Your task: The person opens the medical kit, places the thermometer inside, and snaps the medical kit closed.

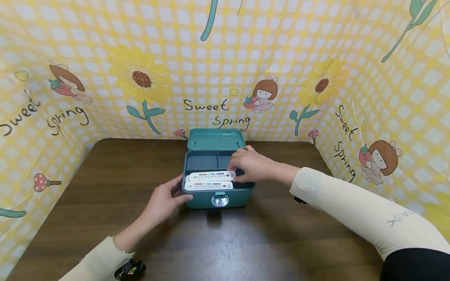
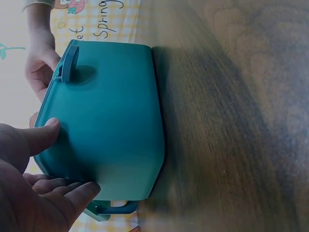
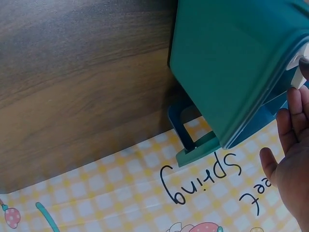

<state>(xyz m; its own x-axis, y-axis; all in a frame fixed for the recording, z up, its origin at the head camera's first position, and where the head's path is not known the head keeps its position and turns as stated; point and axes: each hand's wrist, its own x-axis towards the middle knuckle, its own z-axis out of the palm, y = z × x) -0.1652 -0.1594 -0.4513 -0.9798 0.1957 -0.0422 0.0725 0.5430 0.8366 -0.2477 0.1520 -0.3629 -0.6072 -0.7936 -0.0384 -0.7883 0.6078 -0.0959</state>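
A teal storage box (image 1: 202, 201) with a handle and a clear front latch stands on the table, its lid (image 1: 216, 139) tipped back. Two white flat strips (image 1: 209, 185) with printed scales, like thermometers, lie side by side in its front compartment. My right hand (image 1: 254, 166) reaches in over the right side and pinches the right end of the rear white strip (image 1: 211, 176). In the right wrist view, a white end (image 3: 298, 79) shows at the fingertips. My left hand (image 1: 164, 203) holds the box's front left corner, thumb on the front wall, fingers along the side.
Divided compartments (image 1: 202, 161) lie behind the strips inside the box. The brown wooden table (image 1: 140, 164) extends around it. A yellow checked cloth (image 1: 218, 78) with flowers and lettering hangs behind and at both sides.
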